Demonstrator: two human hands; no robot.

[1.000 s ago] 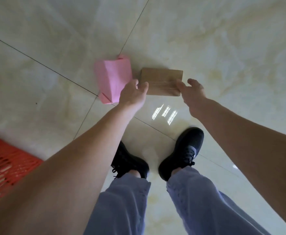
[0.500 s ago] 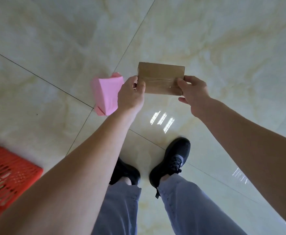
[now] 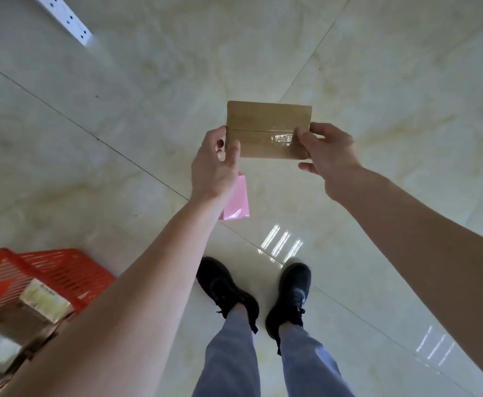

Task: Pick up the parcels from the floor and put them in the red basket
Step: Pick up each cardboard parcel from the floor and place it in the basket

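Observation:
A flat brown cardboard parcel (image 3: 266, 127), sealed with clear tape, is held in the air above the floor. My left hand (image 3: 216, 164) grips its left end and my right hand (image 3: 327, 151) pinches its right end. A pink parcel (image 3: 237, 200) lies on the floor below, partly hidden behind my left wrist. The red basket (image 3: 48, 267) stands at the lower left with several parcels inside, one gold-wrapped (image 3: 44, 300).
My two black shoes (image 3: 228, 290) stand on the glossy cream tile floor just below the pink parcel. A white power strip (image 3: 68, 20) lies at the top left.
Both hands have lifted the brown parcel off the floor and raised it. The view has pulled up, so the pink parcel now lies beneath my left wrist and more of the basket shows.

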